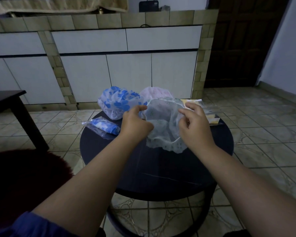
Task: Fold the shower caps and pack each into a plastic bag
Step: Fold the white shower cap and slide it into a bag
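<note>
Item: pale cap (162,124), mid-table (161,175), held up. My left hand (135,124) and right hand (194,124) pinch its rim. Packed cap (103,128) lies left. Risk: slick film slipping, spoiling the fold.

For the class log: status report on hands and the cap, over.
Left hand and right hand both grip the pale green cap above the round table. Not yet folded. Nothing in the way.
</note>
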